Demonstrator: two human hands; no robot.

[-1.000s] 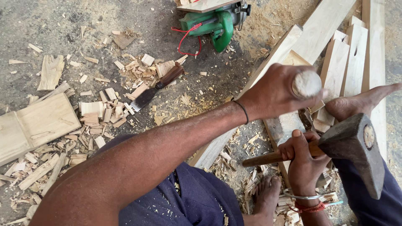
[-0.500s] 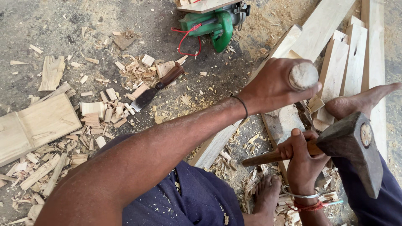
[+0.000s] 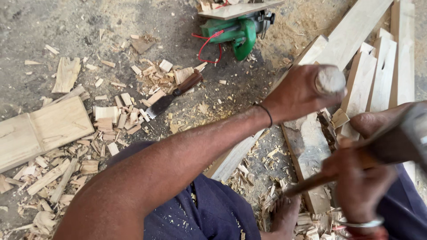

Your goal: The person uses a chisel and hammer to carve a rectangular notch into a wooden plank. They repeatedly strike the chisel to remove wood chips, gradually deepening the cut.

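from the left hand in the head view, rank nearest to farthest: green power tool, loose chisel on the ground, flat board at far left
From the left hand:
1. Green power tool, up and to its left.
2. Loose chisel, lying left among wood chips.
3. Flat board, at the far left edge.

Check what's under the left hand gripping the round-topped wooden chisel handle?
Under the left hand and chisel handle lies a pale wooden plank with chips around. The chisel's blade and the cut are covered by the hand.

This is a rough woodworking site on bare dirt ground (image 3: 53, 26). Wood chips (image 3: 111, 120) and sawdust (image 3: 307, 22) litter the middle, sawn planks (image 3: 378, 75) lie at upper right, and a green power tool (image 3: 235, 31) sits at top centre.
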